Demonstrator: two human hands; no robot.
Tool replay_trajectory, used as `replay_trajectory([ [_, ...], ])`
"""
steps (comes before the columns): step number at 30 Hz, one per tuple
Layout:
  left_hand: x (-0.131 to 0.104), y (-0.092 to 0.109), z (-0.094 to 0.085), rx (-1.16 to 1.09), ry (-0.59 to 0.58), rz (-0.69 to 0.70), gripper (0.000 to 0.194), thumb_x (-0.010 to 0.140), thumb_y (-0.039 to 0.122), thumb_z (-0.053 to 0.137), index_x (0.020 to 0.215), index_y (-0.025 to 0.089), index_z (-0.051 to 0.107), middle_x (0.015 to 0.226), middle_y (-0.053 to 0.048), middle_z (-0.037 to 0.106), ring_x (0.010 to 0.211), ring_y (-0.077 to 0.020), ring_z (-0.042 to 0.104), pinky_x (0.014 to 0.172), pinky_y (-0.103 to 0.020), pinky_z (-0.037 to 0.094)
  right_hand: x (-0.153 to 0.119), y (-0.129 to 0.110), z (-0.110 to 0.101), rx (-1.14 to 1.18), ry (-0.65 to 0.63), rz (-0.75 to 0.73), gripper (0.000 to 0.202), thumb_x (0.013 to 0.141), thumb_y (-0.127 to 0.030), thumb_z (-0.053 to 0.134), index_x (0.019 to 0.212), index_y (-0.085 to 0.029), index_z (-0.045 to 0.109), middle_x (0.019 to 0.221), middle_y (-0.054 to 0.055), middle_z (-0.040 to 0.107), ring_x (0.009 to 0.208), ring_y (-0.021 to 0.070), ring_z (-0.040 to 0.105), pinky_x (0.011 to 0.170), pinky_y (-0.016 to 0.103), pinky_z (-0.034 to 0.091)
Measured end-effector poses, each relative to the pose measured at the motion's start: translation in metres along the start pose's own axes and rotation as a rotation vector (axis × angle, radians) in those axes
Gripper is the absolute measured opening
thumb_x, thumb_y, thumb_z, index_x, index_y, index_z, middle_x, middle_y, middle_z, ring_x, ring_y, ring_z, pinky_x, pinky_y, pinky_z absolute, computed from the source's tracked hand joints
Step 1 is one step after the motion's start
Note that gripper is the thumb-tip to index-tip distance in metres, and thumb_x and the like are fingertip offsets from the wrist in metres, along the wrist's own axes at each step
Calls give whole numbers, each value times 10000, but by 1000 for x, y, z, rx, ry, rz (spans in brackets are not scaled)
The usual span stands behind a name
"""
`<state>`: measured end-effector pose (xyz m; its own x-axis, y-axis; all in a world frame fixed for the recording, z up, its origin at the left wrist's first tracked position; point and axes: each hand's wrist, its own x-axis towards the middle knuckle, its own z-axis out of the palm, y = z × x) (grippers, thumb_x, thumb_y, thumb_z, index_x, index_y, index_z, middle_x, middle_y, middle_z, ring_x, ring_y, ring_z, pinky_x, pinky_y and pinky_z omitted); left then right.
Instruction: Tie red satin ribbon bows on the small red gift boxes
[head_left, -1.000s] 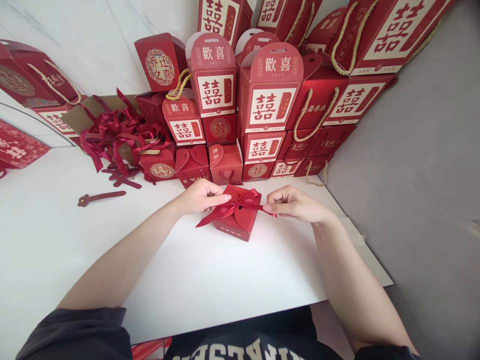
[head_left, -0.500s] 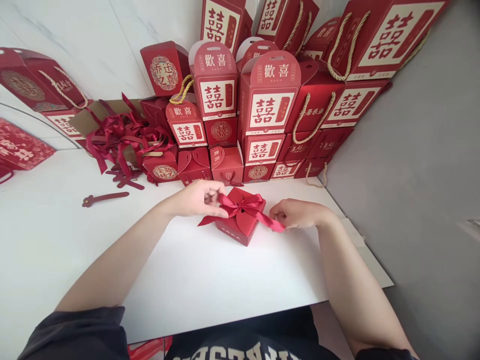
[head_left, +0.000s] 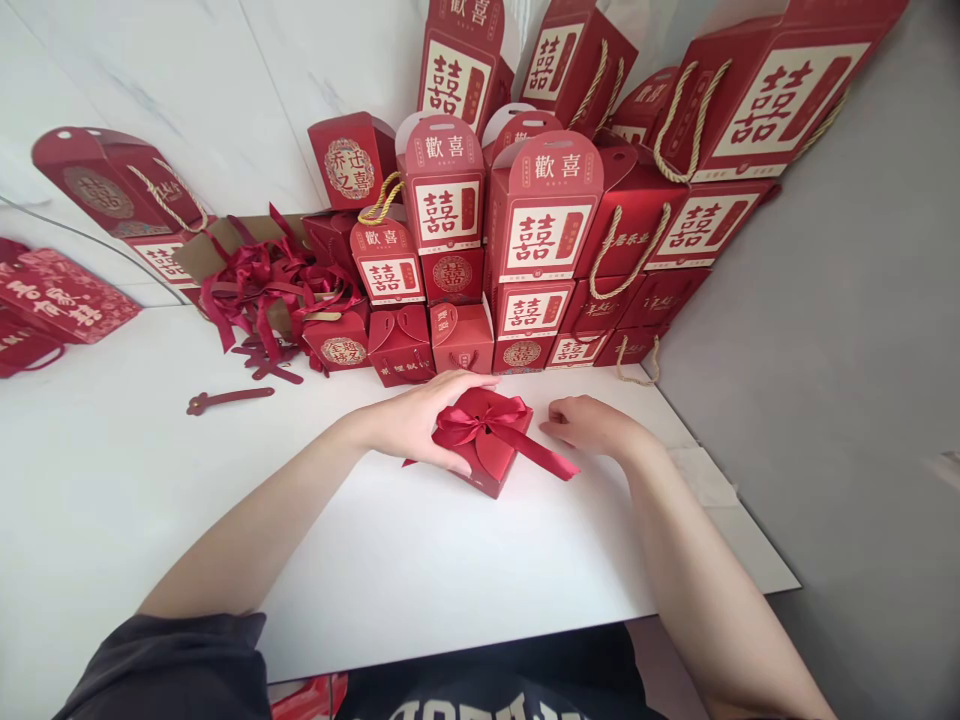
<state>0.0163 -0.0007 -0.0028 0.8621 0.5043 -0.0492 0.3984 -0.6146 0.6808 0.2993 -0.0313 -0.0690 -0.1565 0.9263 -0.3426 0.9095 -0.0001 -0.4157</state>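
A small red gift box [head_left: 487, 470] stands on the white table, with a red ribbon bow [head_left: 487, 418] across its top. One ribbon tail [head_left: 546, 457] hangs out past the box's right side. My left hand [head_left: 420, 420] is wrapped round the left side of the box, thumb along the front and fingers at the back. Just right of the box, my right hand [head_left: 581, 424] rests near the table with its fingers curled in; no object shows in it.
Stacked red boxes [head_left: 536, 240] line the back of the white table [head_left: 450, 570]. A heap of red ribbons [head_left: 277, 280] lies at back left, with a flower-ended strap [head_left: 231, 398] before it. A grey wall [head_left: 847, 330] bounds the right.
My left hand has let go of the bow's left loop and now spans the box's side. My right hand is apart from the ribbon tail, which has dropped lower. The view has shifted slightly.
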Motion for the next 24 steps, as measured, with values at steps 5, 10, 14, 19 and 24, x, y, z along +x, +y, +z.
replay_trajectory([
  [5,-6,24,1,111,40,140,908,638,386,835,1428,295,397,1422,-105,468,1336,-297,431,1120,-415,375,1,3,3,14,22,-17,275,846,-332,534,606,-197,538,728,66,626,587,173,520,546,296,321],
  [10,-4,35,10,126,25,207,787,703,308,797,1392,285,419,1404,-101,489,1335,-272,431,1116,-402,370,1,-3,0,76,104,-48,228,862,-301,525,671,-186,573,742,62,643,648,177,552,605,292,363],
  [14,-2,22,7,41,21,78,828,662,384,826,1373,289,412,1438,-105,453,1333,-287,432,1096,-429,374,-5,-17,-11,402,227,-251,314,969,-431,403,900,-191,594,953,59,677,873,184,605,784,291,438],
  [19,1,14,1,37,143,-4,403,786,463,698,1092,231,577,1257,-87,530,1206,-244,491,1045,-393,382,-17,-29,-16,752,147,-477,325,924,-505,530,898,-195,623,1146,72,628,1038,202,588,900,316,434],
  [24,2,17,1,80,166,-85,357,729,505,727,875,208,593,932,-20,559,928,-192,523,841,-303,419,-17,-32,-10,829,70,-488,257,899,-476,595,983,-232,601,1297,70,565,1162,215,555,966,355,426],
])
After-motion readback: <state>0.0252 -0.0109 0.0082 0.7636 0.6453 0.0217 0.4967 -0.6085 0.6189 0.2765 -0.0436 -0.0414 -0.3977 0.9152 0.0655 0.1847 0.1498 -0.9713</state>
